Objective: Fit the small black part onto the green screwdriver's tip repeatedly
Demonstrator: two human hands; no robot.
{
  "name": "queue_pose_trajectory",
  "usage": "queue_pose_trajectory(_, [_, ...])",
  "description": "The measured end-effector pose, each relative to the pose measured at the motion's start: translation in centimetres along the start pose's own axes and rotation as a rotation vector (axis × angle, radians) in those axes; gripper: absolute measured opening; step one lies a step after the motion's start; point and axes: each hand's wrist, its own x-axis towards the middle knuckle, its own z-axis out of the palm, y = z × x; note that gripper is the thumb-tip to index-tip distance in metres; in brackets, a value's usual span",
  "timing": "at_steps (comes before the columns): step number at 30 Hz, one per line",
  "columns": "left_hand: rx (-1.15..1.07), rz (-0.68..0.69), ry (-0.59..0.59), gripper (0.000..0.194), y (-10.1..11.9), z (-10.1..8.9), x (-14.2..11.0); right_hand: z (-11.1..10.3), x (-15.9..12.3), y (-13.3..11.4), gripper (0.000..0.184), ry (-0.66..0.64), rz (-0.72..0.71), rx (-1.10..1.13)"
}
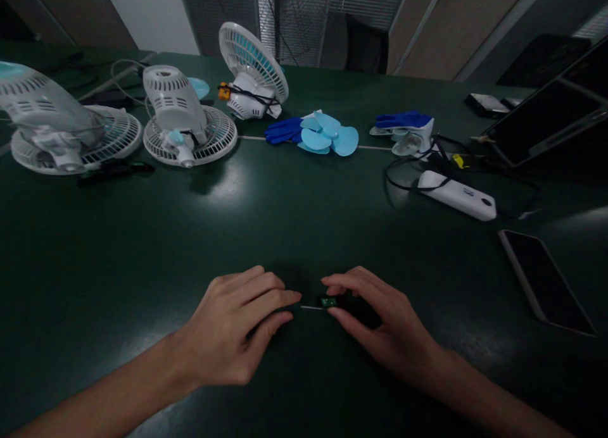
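A small green piece (327, 302), with a thin pale strip or rod (311, 307) reaching left from it, is low over or on the dark green table (266, 235). My right hand (380, 314) has this piece between its thumb and fingertips; the piece is too small to name. On the other side, my left hand (247, 321) is near the rod's left end. Its index finger and thumb are apart, with nothing visible between them.
White fans (190, 115) stand or lie along the back left. Behind my hands are light blue fan blades (327, 134) and blue-and-white gloves (403, 125). To the right are a white power strip (456, 194) with black cables, a phone (546, 280) and a dark box-like frame (546, 115).
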Motion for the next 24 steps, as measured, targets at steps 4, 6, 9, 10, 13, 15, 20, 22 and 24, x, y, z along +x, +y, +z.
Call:
queue_pose_trajectory(4, [0.033, 0.019, 0.018, 0.025, 0.08, 0.08, -0.02, -0.17, -0.07, 0.15, 0.044, -0.007, 0.025, 0.021])
queue_pose_trajectory(6, [0.036, 0.012, 0.027, 0.025, 0.06, 0.11, 0.01, -0.24, -0.09, 0.08, 0.043, -0.01, 0.032, 0.02])
queue_pose_trajectory(9, [0.028, -0.007, 0.029, 0.025, -0.02, 0.18, 0.05, -0.3, -0.06, -0.05, 0.04, -0.01, 0.032, 0.023])
queue_pose_trajectory(10, [0.026, -0.011, 0.028, 0.025, -0.05, 0.21, 0.05, -0.3, -0.03, -0.08, 0.039, -0.008, 0.03, 0.026])
queue_pose_trajectory(13, [0.049, -0.006, 0.029, 0.024, -0.06, 0.33, 0.03, -0.29, 0.08, -0.09, 0.039, -0.008, 0.023, 0.032])
queue_pose_trajectory(15, [0.08, 0.007, 0.02, 0.024, 0.0, 0.4, 0.02, -0.27, 0.12, -0.07, 0.039, -0.007, 0.015, 0.033])
queue_pose_trajectory(20, [0.052, 0.034, 0.042, 0.03, 0.3, 0.41, 0.08, -0.19, 0.1, 0.06, 0.041, -0.001, 0.013, 0.029])
queue_pose_trajectory(22, [0.009, -0.026, 0.085, 0.031, 0.42, 0.34, 0.14, -0.22, 0.07, 0.07, 0.038, -0.006, 0.012, 0.039])
queue_pose_trajectory(24, [-0.001, -0.086, 0.099, 0.032, 0.49, 0.3, 0.2, -0.27, 0.05, 0.04, 0.033, -0.006, 0.005, 0.048])
